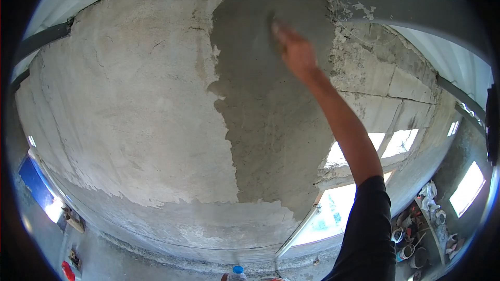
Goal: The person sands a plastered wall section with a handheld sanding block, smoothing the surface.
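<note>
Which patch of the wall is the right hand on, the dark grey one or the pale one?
The dark grey wet-looking patch in the middle. The right hand presses near its top; the pale dry plaster lies to its left, untouched.

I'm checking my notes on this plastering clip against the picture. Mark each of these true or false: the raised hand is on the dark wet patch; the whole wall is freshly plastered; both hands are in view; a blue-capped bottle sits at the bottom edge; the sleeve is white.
1. The right hand is pressed against the dark grey wet plaster patch. True.
2. The whole wall is freshly plastered. False: the pale dry rough wall to the left of the patch is uncoated.
3. Both hands are in view. False: only the right one shows.
4. A clear bottle with a blue cap sits at the bottom edge. True.
5. The sleeve is white. False: the short sleeve is black.
</note>
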Action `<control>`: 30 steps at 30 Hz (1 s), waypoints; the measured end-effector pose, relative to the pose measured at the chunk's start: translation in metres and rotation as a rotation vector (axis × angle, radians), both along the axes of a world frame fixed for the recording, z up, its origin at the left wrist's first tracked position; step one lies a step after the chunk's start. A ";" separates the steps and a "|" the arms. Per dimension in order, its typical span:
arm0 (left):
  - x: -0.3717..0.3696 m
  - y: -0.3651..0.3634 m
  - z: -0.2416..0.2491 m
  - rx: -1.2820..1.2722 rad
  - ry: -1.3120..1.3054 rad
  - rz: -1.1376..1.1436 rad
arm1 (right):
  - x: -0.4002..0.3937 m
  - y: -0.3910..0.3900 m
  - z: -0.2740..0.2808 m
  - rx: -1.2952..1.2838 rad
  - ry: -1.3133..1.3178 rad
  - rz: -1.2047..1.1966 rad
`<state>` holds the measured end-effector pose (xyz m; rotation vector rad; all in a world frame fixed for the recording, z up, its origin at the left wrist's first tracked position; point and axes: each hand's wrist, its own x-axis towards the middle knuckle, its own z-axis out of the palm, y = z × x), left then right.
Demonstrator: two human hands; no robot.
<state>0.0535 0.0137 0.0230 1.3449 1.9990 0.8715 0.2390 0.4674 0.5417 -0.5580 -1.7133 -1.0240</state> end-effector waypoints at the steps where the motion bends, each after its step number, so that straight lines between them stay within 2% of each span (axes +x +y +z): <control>1: -0.004 0.001 -0.011 -0.002 0.002 0.000 | 0.005 0.001 0.022 -0.110 0.148 -0.022; 2: -0.008 0.004 -0.033 -0.001 -0.321 0.012 | 0.010 0.000 0.045 -0.217 0.293 -0.041; 3: -0.011 0.005 -0.050 0.003 -0.643 0.026 | 0.017 0.003 0.061 -0.112 0.325 -0.039; 4: -0.011 0.006 -0.059 0.008 -0.644 0.031 | 0.022 0.006 0.074 -0.003 0.356 -0.035; 5: -0.012 0.007 -0.066 0.040 -0.553 0.053 | 0.025 0.013 0.079 -0.002 0.356 -0.032; 7: -0.010 0.002 -0.049 0.064 -0.465 0.072 | 0.027 0.030 0.075 0.041 0.320 -0.126; 8: -0.005 0.000 -0.012 0.145 -0.187 0.010 | 0.024 0.037 0.063 0.006 0.267 -0.107; 9: -0.002 -0.002 0.009 0.225 0.093 -0.054 | 0.019 0.038 0.045 -0.030 0.216 -0.089; 10: -0.005 0.000 0.010 0.226 0.089 -0.056 | 0.009 0.025 0.021 -0.190 0.095 -0.108; 11: -0.009 0.002 0.008 0.157 -0.074 -0.046 | 0.000 0.009 -0.009 -0.351 -0.027 -0.126; 12: -0.010 0.004 0.008 0.088 -0.238 -0.037 | -0.004 0.028 -0.050 -0.262 -0.291 -0.160; 13: -0.009 0.005 0.009 0.083 -0.241 -0.042 | -0.009 0.045 -0.104 -0.273 -0.438 -0.227; 15: -0.006 0.004 0.014 0.042 -0.490 0.053 | -0.013 0.001 -0.189 -0.843 -0.616 0.079; 16: -0.005 0.002 0.016 0.037 -0.491 0.052 | -0.012 -0.008 -0.233 -0.667 -0.699 0.102; 17: -0.005 -0.001 0.018 0.090 -0.265 -0.028 | -0.011 -0.026 -0.249 -0.669 -0.701 0.105; 18: -0.006 -0.001 0.021 0.144 -0.037 -0.106 | -0.012 -0.046 -0.253 -0.819 -0.527 0.272; 19: -0.007 0.004 0.026 0.148 -0.036 -0.101 | -0.013 -0.055 -0.252 -0.959 -0.345 0.436; 21: -0.011 0.002 0.034 0.000 -0.230 -0.008 | -0.011 -0.035 -0.217 -0.684 -0.123 0.372; 22: -0.018 -0.001 -0.004 -0.007 -0.229 -0.005 | -0.008 -0.040 -0.176 -0.648 0.011 0.232; 23: -0.028 -0.001 -0.073 0.086 0.009 -0.111 | -0.001 -0.036 -0.136 -0.491 0.073 0.226; 24: -0.032 -0.002 -0.110 0.180 0.245 -0.217 | 0.004 -0.029 -0.100 -0.271 0.125 0.258; 25: -0.027 -0.002 -0.089 0.180 0.245 -0.217 | 0.006 -0.020 -0.067 -0.100 0.185 0.284; 26: -0.017 -0.001 -0.042 0.087 0.062 -0.073 | 0.007 -0.019 -0.041 -0.024 0.193 0.208; 27: -0.011 -0.001 -0.018 -0.007 -0.121 0.074 | 0.006 -0.018 -0.024 0.050 0.200 0.134; 28: -0.012 -0.002 -0.025 -0.010 -0.122 0.078 | 0.005 -0.009 -0.018 0.046 0.198 0.137; 30: -0.014 0.002 -0.025 0.068 0.022 -0.198 | 0.000 0.006 -0.016 -0.022 0.112 -0.002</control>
